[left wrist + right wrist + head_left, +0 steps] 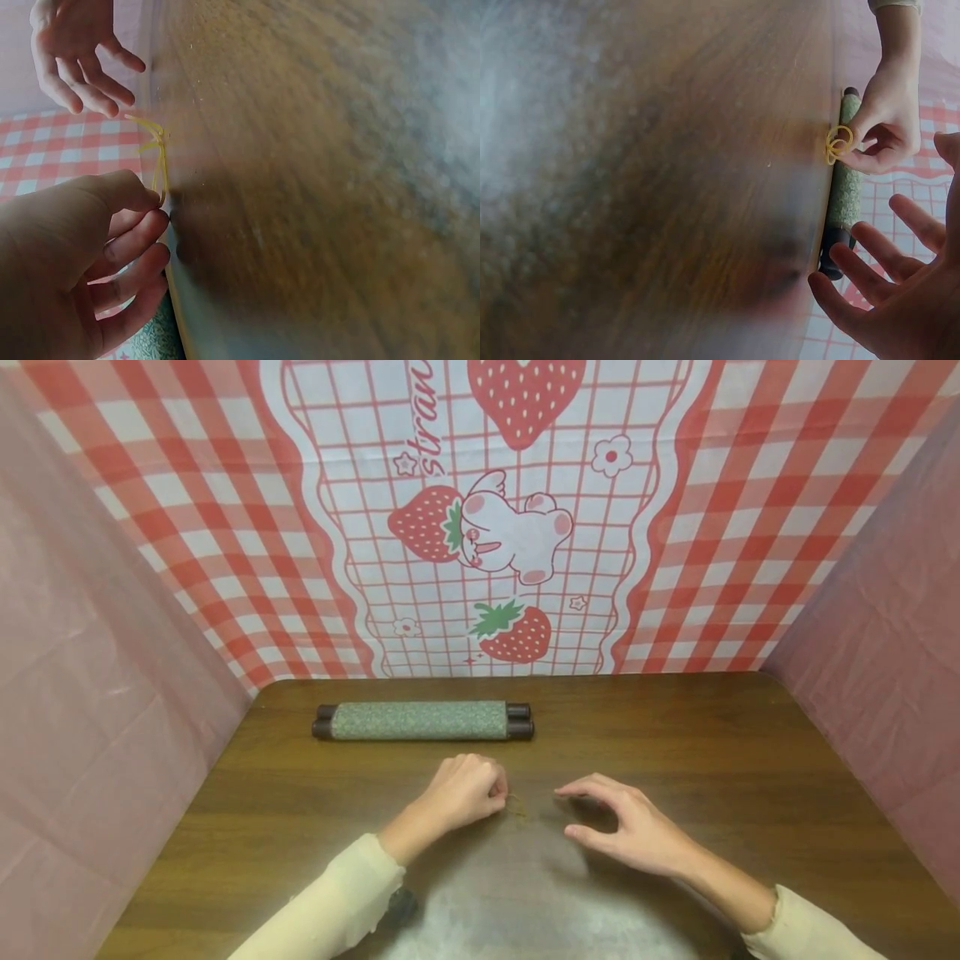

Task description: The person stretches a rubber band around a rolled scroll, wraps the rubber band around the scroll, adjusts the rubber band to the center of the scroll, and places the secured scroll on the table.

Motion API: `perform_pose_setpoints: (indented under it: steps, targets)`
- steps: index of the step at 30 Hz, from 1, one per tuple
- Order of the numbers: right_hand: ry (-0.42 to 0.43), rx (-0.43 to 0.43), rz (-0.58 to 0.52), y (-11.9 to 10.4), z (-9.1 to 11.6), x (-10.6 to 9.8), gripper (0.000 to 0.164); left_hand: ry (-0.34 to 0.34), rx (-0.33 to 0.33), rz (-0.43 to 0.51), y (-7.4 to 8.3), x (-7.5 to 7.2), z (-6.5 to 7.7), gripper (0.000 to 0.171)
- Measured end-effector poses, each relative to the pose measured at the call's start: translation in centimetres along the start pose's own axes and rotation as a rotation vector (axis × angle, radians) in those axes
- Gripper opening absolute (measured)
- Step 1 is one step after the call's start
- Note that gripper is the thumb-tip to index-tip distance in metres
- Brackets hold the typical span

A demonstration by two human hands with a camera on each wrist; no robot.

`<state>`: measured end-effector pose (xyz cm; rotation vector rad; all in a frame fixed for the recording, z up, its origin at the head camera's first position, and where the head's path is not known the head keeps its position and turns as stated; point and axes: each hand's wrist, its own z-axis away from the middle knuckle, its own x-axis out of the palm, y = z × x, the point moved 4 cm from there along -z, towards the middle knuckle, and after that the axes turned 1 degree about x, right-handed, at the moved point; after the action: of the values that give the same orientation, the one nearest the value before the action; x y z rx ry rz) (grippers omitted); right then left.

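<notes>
My left hand [465, 789] pinches a thin yellow rubber band [163, 161] between thumb and forefinger, close over the table. The band dangles in loops beyond the fingertips, and its rounded loops [828, 139] show in the right wrist view. Across a gap to the right, my right hand [633, 831] holds nothing, its thumb and fingers spread apart with the palm toward the band. Behind the left hand lies a rolled scroll [420, 720] in green patterned fabric, dark rod ends sticking out at both sides.
The brown wooden table [750, 760] reflects light near its front. A red-and-white checked cloth [225, 510] with strawberries and a rabbit hangs behind it. Pink curtains [97, 693] close off both sides.
</notes>
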<state>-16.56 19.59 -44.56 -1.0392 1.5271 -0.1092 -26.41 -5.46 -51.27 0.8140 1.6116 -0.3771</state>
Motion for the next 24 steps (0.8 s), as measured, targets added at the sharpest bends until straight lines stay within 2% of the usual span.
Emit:
perform_pose_setpoints:
  steps: [4, 8, 15, 20, 21, 22, 24]
  targets:
    - [0.007, -0.011, 0.008, 0.0, 0.0, 0.0, 0.041, 0.003, -0.009, -0.011, -1.1, 1.2, -0.1, 0.009]
    - [0.006, -0.012, 0.011, 0.0, 0.1, 0.0, 0.041, 0.006, 0.003, -0.047, -1.3, 1.3, -0.1, 0.01]
    - [0.005, -0.01, 0.007, 0.0, 0.1, 0.0, 0.041, 0.004, -0.004, -0.027, -1.4, 1.4, 0.0, 0.017]
    - [0.002, -0.009, 0.007, 0.0, 0.1, 0.0, 0.041, 0.008, 0.026, -0.054, -1.4, 1.4, 0.2, 0.014]
    - [0.002, -0.009, 0.007, -0.1, 0.1, 0.0, 0.041, 0.008, 0.025, -0.052, -0.7, 0.4, 0.3, 0.013]
    - [0.002, -0.009, 0.007, -0.1, 0.2, 0.0, 0.041, 0.024, 0.039, -0.061, -0.7, 0.5, 0.4, 0.012]
    - [0.003, -0.008, 0.007, -0.1, 0.2, 0.0, 0.041, 0.033, 0.042, -0.043, 0.6, -1.4, 0.8, 0.012]
